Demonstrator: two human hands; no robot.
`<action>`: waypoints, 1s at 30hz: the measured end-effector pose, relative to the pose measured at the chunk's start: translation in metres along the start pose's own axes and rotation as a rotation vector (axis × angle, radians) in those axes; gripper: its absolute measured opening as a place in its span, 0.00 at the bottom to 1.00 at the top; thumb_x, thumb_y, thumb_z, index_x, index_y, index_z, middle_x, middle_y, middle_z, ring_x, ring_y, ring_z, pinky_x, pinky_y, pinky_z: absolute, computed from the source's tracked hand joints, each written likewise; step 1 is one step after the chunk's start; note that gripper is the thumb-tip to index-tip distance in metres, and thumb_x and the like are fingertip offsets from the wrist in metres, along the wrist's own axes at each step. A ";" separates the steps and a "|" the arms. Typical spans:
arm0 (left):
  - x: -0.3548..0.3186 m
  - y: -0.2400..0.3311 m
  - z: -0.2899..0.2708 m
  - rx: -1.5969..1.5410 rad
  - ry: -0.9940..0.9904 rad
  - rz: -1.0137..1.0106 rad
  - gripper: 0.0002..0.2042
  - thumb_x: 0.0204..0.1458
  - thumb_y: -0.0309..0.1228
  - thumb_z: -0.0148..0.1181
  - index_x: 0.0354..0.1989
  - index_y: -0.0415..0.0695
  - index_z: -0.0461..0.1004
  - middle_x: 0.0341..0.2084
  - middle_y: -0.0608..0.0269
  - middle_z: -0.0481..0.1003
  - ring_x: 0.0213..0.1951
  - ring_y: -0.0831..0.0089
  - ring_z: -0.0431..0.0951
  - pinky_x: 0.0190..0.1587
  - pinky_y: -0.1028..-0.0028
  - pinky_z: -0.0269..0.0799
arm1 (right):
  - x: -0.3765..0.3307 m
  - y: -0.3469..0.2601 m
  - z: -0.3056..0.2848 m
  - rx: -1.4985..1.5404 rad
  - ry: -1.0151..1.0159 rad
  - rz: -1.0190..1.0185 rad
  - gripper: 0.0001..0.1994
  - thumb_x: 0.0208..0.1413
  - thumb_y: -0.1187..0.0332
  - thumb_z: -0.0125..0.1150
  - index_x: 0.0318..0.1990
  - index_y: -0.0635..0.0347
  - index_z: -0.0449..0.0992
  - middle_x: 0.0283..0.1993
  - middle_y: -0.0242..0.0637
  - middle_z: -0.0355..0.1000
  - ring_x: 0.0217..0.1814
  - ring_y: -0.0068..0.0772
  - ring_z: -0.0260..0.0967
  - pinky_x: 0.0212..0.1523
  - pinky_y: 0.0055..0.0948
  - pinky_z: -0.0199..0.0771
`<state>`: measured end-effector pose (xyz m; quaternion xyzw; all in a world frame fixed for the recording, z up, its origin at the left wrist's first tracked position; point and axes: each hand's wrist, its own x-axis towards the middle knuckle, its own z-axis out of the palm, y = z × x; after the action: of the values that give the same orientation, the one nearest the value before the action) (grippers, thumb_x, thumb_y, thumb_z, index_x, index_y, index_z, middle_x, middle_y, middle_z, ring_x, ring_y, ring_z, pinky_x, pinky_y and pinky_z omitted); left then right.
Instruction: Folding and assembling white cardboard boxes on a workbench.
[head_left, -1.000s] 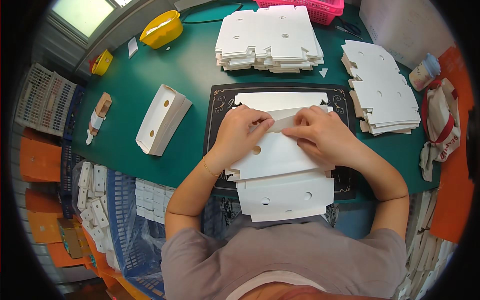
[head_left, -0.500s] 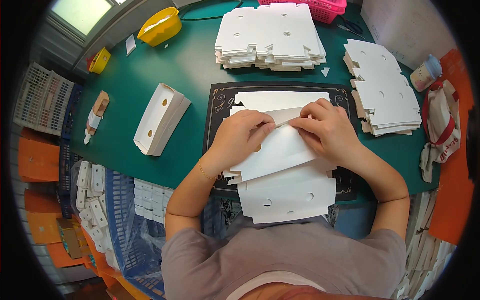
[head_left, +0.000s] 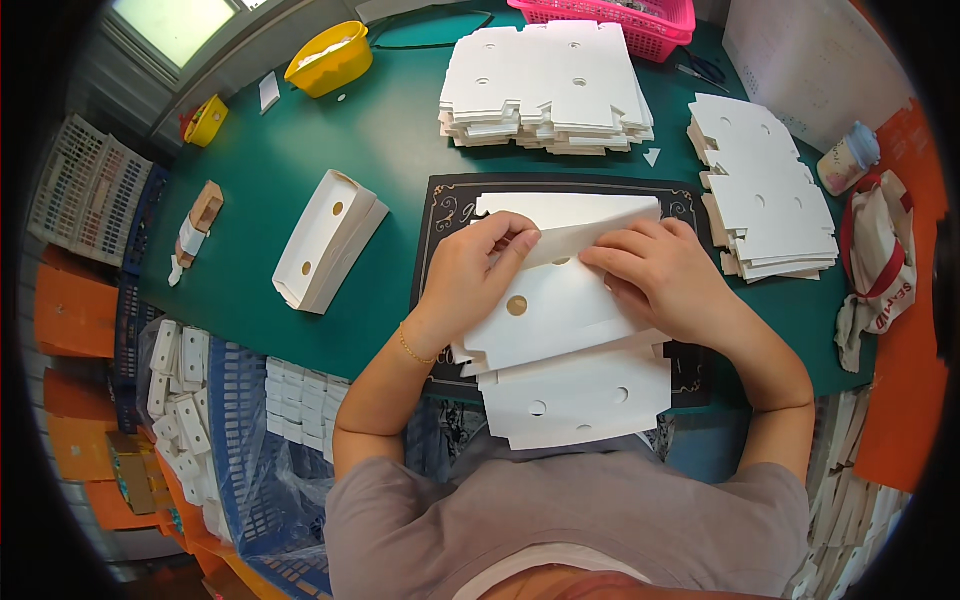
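Both hands work one white die-cut carton blank (head_left: 545, 310) at frame centre, on a black placemat (head_left: 440, 215) on the green desk (head_left: 400, 130). Left hand (head_left: 475, 275) pinches the blank's upper flap, thumb and fingers clamped together on the card edge. Right hand (head_left: 665, 280) lies on the blank at 3 o'clock of it, fingertips (head_left: 600, 255) pressing the fold; fingers curled onto the card, whether they pinch it cannot be told. Blank is tilted, a round hole showing near its middle. Under it, toward 6 o'clock, a small stack of flat blanks (head_left: 585, 405) overhangs the desk edge.

Folded white carton (head_left: 325, 240) sits at 9 o'clock, well apart from the hands. Tall pile of blanks (head_left: 545, 85) at 12 o'clock, second pile (head_left: 765, 195) at 2 o'clock. Yellow bowl (head_left: 328, 58) at 11 o'clock, pink basket (head_left: 625, 15) at the top rim. Blue crate (head_left: 235, 440) with small white pieces at 8 o'clock, off the desk.
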<state>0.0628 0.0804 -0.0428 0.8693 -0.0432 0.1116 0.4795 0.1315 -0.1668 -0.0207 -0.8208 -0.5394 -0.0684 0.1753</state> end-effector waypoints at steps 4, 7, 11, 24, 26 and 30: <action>-0.006 0.009 -0.001 0.011 -0.060 0.010 0.10 0.60 0.33 0.60 0.42 0.39 0.79 0.31 0.54 0.80 0.31 0.65 0.82 0.38 0.71 0.77 | 0.005 0.006 -0.001 0.238 -0.159 0.107 0.15 0.57 0.71 0.59 0.53 0.54 0.78 0.48 0.36 0.75 0.54 0.38 0.69 0.54 0.38 0.64; -0.002 0.008 -0.007 0.137 -0.150 -0.011 0.10 0.59 0.34 0.60 0.43 0.41 0.80 0.31 0.54 0.81 0.32 0.63 0.83 0.37 0.70 0.76 | 0.009 0.014 0.001 0.340 -0.261 0.111 0.15 0.58 0.72 0.56 0.53 0.57 0.77 0.47 0.39 0.74 0.53 0.41 0.69 0.53 0.37 0.67; 0.003 -0.004 -0.007 0.191 -0.173 -0.063 0.10 0.58 0.36 0.60 0.41 0.43 0.80 0.32 0.55 0.81 0.35 0.61 0.83 0.38 0.68 0.76 | 0.009 0.025 0.010 0.481 -0.392 0.070 0.16 0.58 0.72 0.56 0.53 0.62 0.76 0.48 0.43 0.73 0.53 0.44 0.69 0.54 0.36 0.69; 0.014 -0.017 -0.041 0.253 -0.292 -0.057 0.11 0.57 0.34 0.64 0.38 0.36 0.79 0.27 0.61 0.79 0.28 0.78 0.74 0.35 0.78 0.72 | 0.006 0.029 0.007 0.709 -0.278 0.041 0.20 0.55 0.77 0.57 0.57 0.63 0.74 0.51 0.44 0.71 0.54 0.42 0.68 0.58 0.36 0.67; 0.012 -0.023 -0.042 0.129 -0.203 -0.027 0.11 0.57 0.33 0.65 0.38 0.36 0.79 0.27 0.64 0.79 0.29 0.80 0.74 0.36 0.79 0.72 | 0.007 0.026 0.005 0.694 -0.044 0.050 0.21 0.54 0.79 0.57 0.58 0.62 0.73 0.52 0.41 0.70 0.55 0.38 0.68 0.57 0.32 0.68; 0.012 -0.013 -0.047 -0.077 0.010 -0.039 0.09 0.58 0.30 0.65 0.38 0.36 0.79 0.26 0.71 0.77 0.31 0.84 0.73 0.36 0.81 0.71 | 0.003 0.024 0.001 0.586 0.165 0.115 0.21 0.54 0.81 0.56 0.57 0.62 0.74 0.53 0.38 0.68 0.56 0.32 0.67 0.52 0.27 0.70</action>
<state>0.0697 0.1271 -0.0268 0.8503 -0.0282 0.1049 0.5150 0.1543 -0.1727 -0.0257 -0.7560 -0.4728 0.0335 0.4514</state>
